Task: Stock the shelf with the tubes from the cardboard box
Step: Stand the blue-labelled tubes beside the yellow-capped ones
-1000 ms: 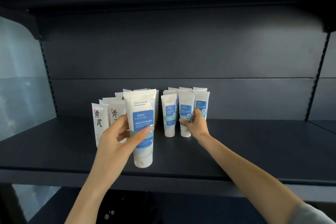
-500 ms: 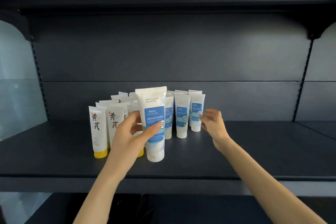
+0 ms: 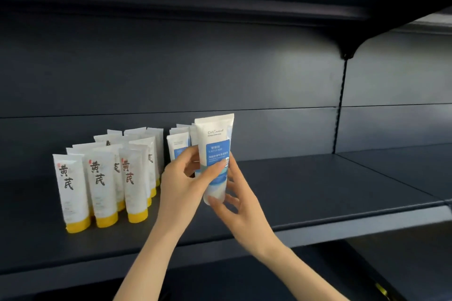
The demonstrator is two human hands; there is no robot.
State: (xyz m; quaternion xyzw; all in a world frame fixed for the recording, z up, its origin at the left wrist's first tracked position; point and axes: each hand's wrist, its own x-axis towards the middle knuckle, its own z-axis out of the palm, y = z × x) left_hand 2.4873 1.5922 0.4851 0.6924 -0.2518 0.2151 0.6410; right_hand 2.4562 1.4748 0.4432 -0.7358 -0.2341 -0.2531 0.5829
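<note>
Left hand (image 3: 182, 186) clasps the blue-label tube (image 3: 216, 144) at mid-body, thumb across the label. Right hand (image 3: 241, 205) cups its cap end, thumb at the base, fingers loosely curled behind. The tube is held upright over the shelf (image 3: 318, 190), at 3 o'clock from the yellow-capped tubes (image 3: 100, 186). Half a second ago the right hand was off it, fingers spread.

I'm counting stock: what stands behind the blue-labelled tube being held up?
Behind the held tube, which the left hand and right hand hold, more blue-labelled tubes stand on the shelf. Only their tops and part of one label show; the tube and hands cover the rest.
</note>
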